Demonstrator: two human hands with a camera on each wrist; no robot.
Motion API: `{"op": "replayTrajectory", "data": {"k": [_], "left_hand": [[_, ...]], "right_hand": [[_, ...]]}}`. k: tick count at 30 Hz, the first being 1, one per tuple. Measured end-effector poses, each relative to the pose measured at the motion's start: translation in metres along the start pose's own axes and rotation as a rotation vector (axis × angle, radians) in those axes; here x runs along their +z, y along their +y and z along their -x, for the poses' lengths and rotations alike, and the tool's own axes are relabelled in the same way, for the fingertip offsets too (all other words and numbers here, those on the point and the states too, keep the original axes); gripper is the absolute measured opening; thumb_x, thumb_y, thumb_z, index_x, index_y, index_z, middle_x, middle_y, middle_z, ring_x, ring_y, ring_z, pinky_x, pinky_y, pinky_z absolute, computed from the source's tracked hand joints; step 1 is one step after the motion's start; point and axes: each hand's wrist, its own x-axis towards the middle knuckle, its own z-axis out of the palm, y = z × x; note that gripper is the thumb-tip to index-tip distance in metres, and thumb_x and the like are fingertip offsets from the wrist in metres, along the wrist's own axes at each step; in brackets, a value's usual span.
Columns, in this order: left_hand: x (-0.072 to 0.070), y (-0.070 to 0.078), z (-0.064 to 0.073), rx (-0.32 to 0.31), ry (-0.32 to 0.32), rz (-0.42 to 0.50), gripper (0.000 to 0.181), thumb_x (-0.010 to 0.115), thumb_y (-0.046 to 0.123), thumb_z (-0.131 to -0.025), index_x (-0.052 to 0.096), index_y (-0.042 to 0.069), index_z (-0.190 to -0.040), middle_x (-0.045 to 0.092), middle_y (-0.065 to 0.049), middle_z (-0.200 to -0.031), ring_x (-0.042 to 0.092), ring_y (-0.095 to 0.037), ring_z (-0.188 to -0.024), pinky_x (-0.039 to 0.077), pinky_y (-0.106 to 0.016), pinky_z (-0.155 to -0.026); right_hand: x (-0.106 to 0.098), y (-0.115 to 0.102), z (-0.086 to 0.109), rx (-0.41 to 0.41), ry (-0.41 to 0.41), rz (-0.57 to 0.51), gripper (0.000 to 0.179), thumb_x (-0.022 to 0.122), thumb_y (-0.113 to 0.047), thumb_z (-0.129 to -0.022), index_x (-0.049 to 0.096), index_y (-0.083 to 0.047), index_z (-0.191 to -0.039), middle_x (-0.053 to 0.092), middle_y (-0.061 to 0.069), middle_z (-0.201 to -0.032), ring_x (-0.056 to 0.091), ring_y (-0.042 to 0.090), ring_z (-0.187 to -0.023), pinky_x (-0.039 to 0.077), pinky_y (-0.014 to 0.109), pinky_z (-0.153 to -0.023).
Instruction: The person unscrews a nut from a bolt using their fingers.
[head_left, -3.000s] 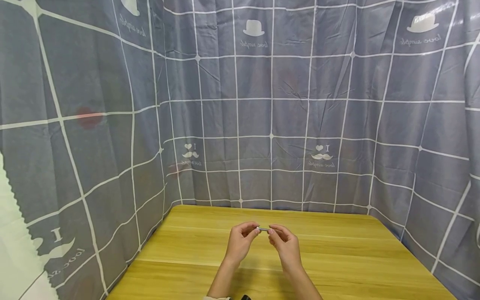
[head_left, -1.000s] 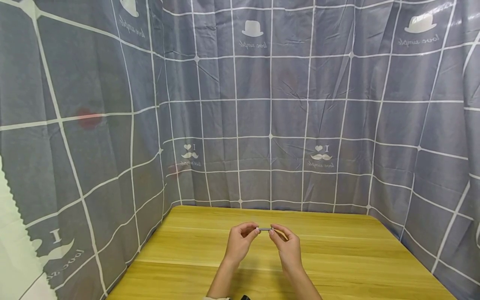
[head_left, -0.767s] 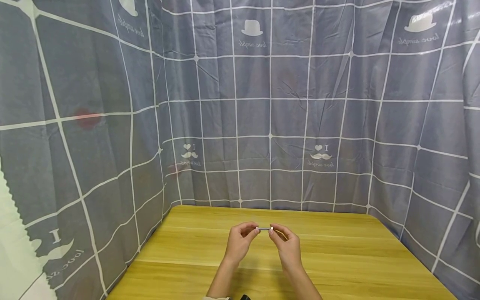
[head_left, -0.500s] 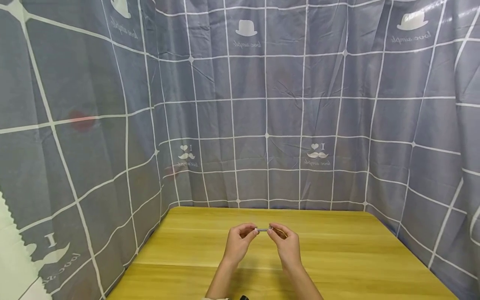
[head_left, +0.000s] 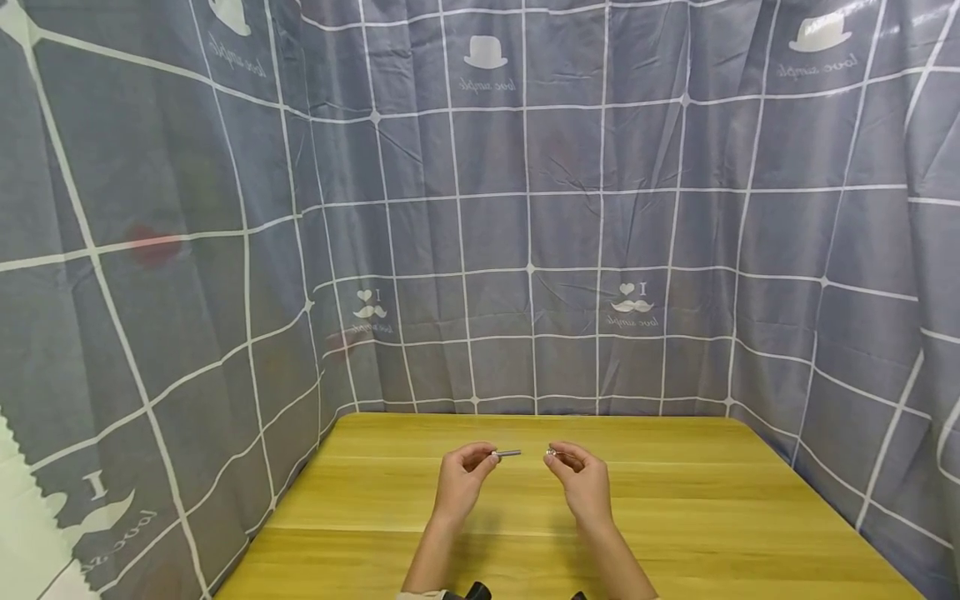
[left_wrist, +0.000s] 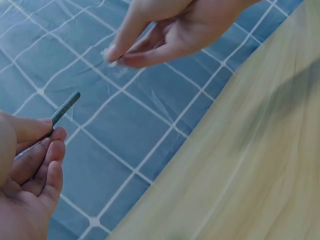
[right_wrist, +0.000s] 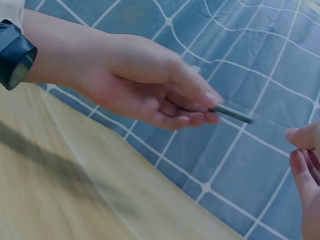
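Thumb and fingers of my left hand [head_left: 459, 485] pinch one end of a thin grey threaded bolt [head_left: 510, 452], whose bare shank points toward the right hand. In the left wrist view the thread of the bolt [left_wrist: 66, 108] shows clearly; its gripped end is hidden in the fingertips. My right hand [head_left: 588, 485] pinches a small shiny silver nut [head_left: 551, 452], mostly covered by its fingertips and blurred in the left wrist view. A short gap separates the bolt's free end from the nut. Both hands are raised over the wooden table.
The yellow wood-grain table [head_left: 360, 500] lies below the hands. Grey checked curtains [head_left: 570, 225] hang behind it and along both sides. A dark band device [right_wrist: 15, 55] sits on the left wrist. Pale cloth [head_left: 30, 533] hangs at the lower left.
The right hand has come off the bolt's end with the nut and moved right. The left hand has shifted slightly left, still holding the bolt. The head view has turned a little right.
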Motion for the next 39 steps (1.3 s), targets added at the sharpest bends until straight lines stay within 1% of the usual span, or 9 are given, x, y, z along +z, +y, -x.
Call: {"op": "replayTrajectory", "data": {"k": [2,4,9,12,17,21,26,34,39], "left_hand": [[-0.004,-0.003,0.000,-0.003,0.005,-0.023,0.012,0.069,-0.004,-0.096,0.072,-0.010,-0.106,0.073,-0.023,-0.097,0.070,-0.038,-0.093,0.053,-0.025,-0.077],[-0.009,-0.007,0.001,-0.018,0.012,-0.043,0.012,0.069,-0.004,-0.096,0.073,-0.010,-0.106,0.073,-0.024,-0.098,0.070,-0.037,-0.093,0.054,-0.026,-0.077],[-0.023,-0.015,0.008,-0.075,0.051,-0.093,0.015,0.072,0.005,-0.097,0.074,-0.004,-0.109,0.074,-0.013,-0.098,0.069,-0.029,-0.094,0.054,-0.031,-0.079],[-0.033,-0.021,0.010,-0.103,0.062,-0.144,0.016,0.074,0.007,-0.096,0.074,-0.003,-0.109,0.073,-0.009,-0.095,0.068,-0.026,-0.092,0.055,-0.037,-0.079],[-0.047,-0.033,0.011,-0.143,0.034,-0.247,0.012,0.075,0.007,-0.095,0.074,0.000,-0.105,0.072,-0.005,-0.093,0.067,-0.023,-0.089,0.055,-0.043,-0.078],[-0.057,-0.039,0.013,-0.167,0.019,-0.289,0.011,0.074,0.006,-0.095,0.074,0.000,-0.104,0.072,-0.004,-0.092,0.067,-0.023,-0.090,0.055,-0.043,-0.078],[-0.066,-0.045,0.017,-0.204,0.002,-0.302,0.009,0.073,0.003,-0.095,0.073,-0.001,-0.102,0.070,-0.005,-0.092,0.066,-0.023,-0.087,0.055,-0.039,-0.074],[-0.072,-0.053,0.020,-0.189,-0.038,-0.359,0.008,0.074,-0.002,-0.092,0.073,-0.004,-0.100,0.068,-0.004,-0.087,0.064,-0.021,-0.083,0.053,-0.039,-0.072],[-0.071,-0.059,0.018,-0.141,-0.050,-0.428,0.006,0.076,-0.004,-0.090,0.074,-0.003,-0.096,0.069,-0.001,-0.083,0.063,-0.018,-0.079,0.053,-0.037,-0.070]], "right_hand": [[-0.005,0.002,-0.001,0.005,0.002,0.024,0.023,0.078,-0.007,-0.094,0.075,0.001,-0.115,0.069,0.012,-0.109,0.065,0.020,-0.098,0.053,0.025,-0.079],[-0.011,0.005,-0.003,0.011,0.001,0.055,0.023,0.078,-0.008,-0.093,0.076,0.001,-0.115,0.069,0.014,-0.115,0.065,0.021,-0.099,0.053,0.027,-0.080],[-0.031,0.013,-0.006,0.047,0.022,0.147,0.026,0.080,-0.015,-0.093,0.077,-0.003,-0.116,0.065,0.014,-0.128,0.059,0.023,-0.101,0.051,0.033,-0.078],[-0.044,0.019,-0.009,0.047,0.044,0.227,0.026,0.079,-0.017,-0.094,0.077,-0.004,-0.117,0.067,0.013,-0.120,0.056,0.025,-0.099,0.049,0.034,-0.075],[-0.065,0.031,-0.012,0.045,0.053,0.337,0.026,0.076,-0.016,-0.097,0.075,-0.003,-0.119,0.071,0.010,-0.111,0.057,0.029,-0.104,0.049,0.035,-0.079],[-0.080,0.037,-0.012,0.055,0.053,0.393,0.028,0.075,-0.019,-0.097,0.075,-0.003,-0.120,0.071,0.010,-0.111,0.059,0.031,-0.106,0.049,0.036,-0.079],[-0.094,0.042,-0.013,0.051,0.060,0.475,0.027,0.076,-0.021,-0.097,0.076,-0.003,-0.117,0.073,0.007,-0.107,0.058,0.027,-0.099,0.049,0.034,-0.074],[-0.109,0.055,-0.014,0.040,0.040,0.556,0.025,0.076,-0.012,-0.094,0.074,0.002,-0.115,0.074,0.008,-0.101,0.061,0.023,-0.088,0.048,0.033,-0.069],[-0.115,0.063,-0.013,0.033,0.034,0.613,0.023,0.076,-0.010,-0.094,0.075,0.005,-0.111,0.073,0.007,-0.095,0.065,0.026,-0.086,0.050,0.034,-0.066]]}}
